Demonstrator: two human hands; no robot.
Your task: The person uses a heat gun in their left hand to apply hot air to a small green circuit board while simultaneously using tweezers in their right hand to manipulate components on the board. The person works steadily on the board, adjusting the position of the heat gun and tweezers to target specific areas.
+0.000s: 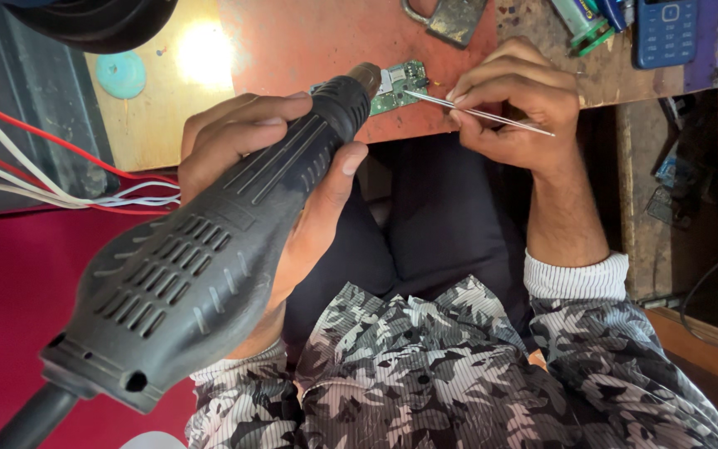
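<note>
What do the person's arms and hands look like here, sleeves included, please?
Both hands are bare, without gloves, rings or a watch. The left hand and right hand emerge from grey-and-black camouflage-patterned, finely striped shirt sleeves with white ribbed cuffs, pushed back above the right wrist.

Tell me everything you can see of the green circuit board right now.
The green circuit board is small and lies flat on the reddish mat at the near edge of the wooden bench. It carries metal shields and tiny components; its left part is hidden behind the nozzle of the grey hot air gun, held in the left hand and aimed at it. The tip of the metal tweezers, held in the right hand, reaches its right edge; actual contact is unclear.
</note>
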